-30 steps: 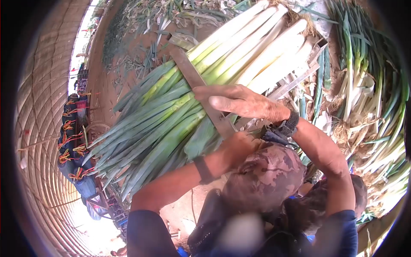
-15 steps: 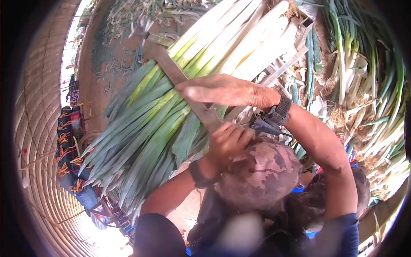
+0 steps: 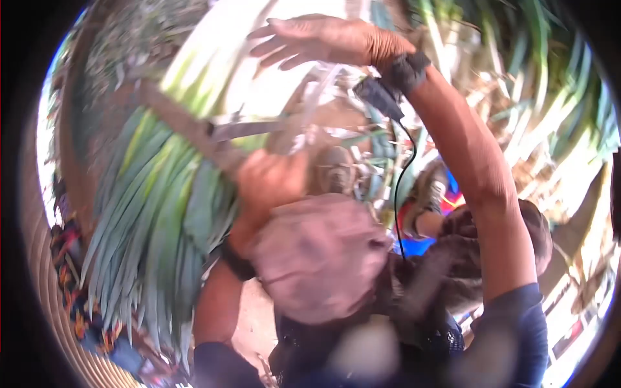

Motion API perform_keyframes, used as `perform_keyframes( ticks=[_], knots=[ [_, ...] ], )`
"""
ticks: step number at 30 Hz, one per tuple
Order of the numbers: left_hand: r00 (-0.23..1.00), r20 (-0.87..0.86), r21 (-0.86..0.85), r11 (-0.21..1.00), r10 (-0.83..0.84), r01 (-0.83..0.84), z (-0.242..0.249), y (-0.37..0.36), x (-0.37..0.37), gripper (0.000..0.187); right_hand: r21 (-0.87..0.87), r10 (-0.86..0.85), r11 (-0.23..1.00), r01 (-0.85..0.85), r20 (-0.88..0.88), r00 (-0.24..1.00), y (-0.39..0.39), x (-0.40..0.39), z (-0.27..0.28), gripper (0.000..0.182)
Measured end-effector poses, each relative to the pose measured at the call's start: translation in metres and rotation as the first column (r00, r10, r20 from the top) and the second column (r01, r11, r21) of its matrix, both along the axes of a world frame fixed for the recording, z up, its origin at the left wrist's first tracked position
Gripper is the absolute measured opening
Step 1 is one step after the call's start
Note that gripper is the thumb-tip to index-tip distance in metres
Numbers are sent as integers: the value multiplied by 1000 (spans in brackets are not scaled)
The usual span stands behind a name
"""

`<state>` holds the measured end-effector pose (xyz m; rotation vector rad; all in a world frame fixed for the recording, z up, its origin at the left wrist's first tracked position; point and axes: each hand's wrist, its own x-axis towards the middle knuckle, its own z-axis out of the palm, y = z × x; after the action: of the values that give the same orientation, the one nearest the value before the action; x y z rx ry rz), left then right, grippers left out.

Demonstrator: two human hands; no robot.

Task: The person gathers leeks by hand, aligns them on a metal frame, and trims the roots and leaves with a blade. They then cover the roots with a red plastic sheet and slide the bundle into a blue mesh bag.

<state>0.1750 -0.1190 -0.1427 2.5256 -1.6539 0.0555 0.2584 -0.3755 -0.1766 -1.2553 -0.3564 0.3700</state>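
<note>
A large bundle of leeks (image 3: 162, 213) lies across a frame, pale stalks at the top and green leaves fanned toward the lower left. A flat bar (image 3: 187, 126) of this frame crosses the leaves. My right hand (image 3: 317, 42) is held over the pale stalks, open, with its fingers spread and nothing in them. At the bar's lower end is my left hand (image 3: 272, 178), blurred but curled like a fist; what it grips, if anything, is hidden. Just above it, a dark, narrow bar (image 3: 246, 129) runs sideways. A pale, blurred strip (image 3: 317, 103) rises near this hand.
More leeks (image 3: 530, 97) lie at the upper right. Leaf scraps (image 3: 149, 39) cover the ground at the upper left. My camouflage-patterned knee (image 3: 323, 255) is close below the left hand. A shoe (image 3: 336, 168) shows beyond it. A black cable (image 3: 402, 187) hangs from the right wrist device.
My right hand has lifted off the crossing bar and moved up, its fingers now spread. My left hand appears farther left. The whole view has shifted, with the leeks now more to the left.
</note>
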Motion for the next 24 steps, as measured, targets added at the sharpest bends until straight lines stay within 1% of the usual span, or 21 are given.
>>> perform_keyframes(
  ticks=[1,2,4,5,6,7,8,9,10,12,14,15,16,17,18,19,20,21,22,23,24],
  knots=[
    [997,-80,-65,998,-5,0,0,0,0,18,-124,-79,989,80,18,997,-35,-11,-15,76],
    [995,-95,-91,995,-42,33,2,2,2,18,-237,-147,959,155,49,988,-66,-31,-22,74],
    [986,-145,-66,995,-78,69,4,6,6,11,-638,-341,754,156,-177,923,-98,-80,7,69],
    [983,-147,-82,992,-108,97,5,8,8,11,-605,-178,774,188,78,981,-138,-90,-58,67],
    [981,-145,-56,990,-133,126,6,11,10,13,-549,-37,803,231,341,939,-177,-100,-122,65],
    [977,-145,-29,988,-154,152,7,13,10,15,-856,-101,515,47,-6,995,-170,-109,-132,63],
    [972,-153,-38,984,-176,172,10,13,9,15,-945,-281,195,-264,-312,908,-158,-120,-138,64],
    [971,-153,4,983,-183,185,15,14,9,12,-901,-362,353,-252,-380,851,-153,-152,-147,65],
    [971,-152,49,980,-186,195,19,18,8,16,-838,-421,502,-215,-454,785,-148,-191,-162,68],
    [958,-146,113,958,-245,262,20,36,10,16,-839,-352,478,-258,-453,819,-129,-238,-202,67],
    [968,-223,244,954,-117,171,10,70,4,16,-851,-205,369,-374,-467,860,-110,-266,-236,66],
    [972,-203,239,957,-114,163,5,78,2,16,-762,-299,515,-392,-589,751,-98,-258,-203,66],
    [924,-355,100,977,-140,186,1,86,1,16,-651,-351,659,-377,-709,611,-89,-245,-170,65],
    [857,-482,-46,982,-182,183,-4,99,-7,16,-689,-353,657,-306,-640,682,-90,-236,-175,66],
    [861,-477,-43,983,-178,179,-11,118,-20,16,-690,-350,657,-304,-637,687,-89,-227,-173,66],
    [844,-535,55,998,44,-17,-20,138,-32,17,-729,-350,598,-335,-613,709,-91,-210,-168,56],
    [785,-561,155,965,262,-210,-25,147,-35,19,-771,-349,529,-354,-578,737,-101,-188,-166,48],
    [794,-552,140,967,253,-211,-18,134,-34,19,-783,-163,584,-214,-371,914,-129,-181,-271,29],
    [781,-560,88,958,275,-275,-1,112,-39,17,-782,-266,623,-13,-227,937,-135,-153,-207,52],
    [763,-573,39,940,299,-339,11,98,-40,16,-817,-243,557,152,14,970,-143,-129,-198,53],
    [765,-574,27,941,291,-338,14,96,-39,16,-809,-196,494,320,255,947,-152,-106,-193,53]
  ],
)
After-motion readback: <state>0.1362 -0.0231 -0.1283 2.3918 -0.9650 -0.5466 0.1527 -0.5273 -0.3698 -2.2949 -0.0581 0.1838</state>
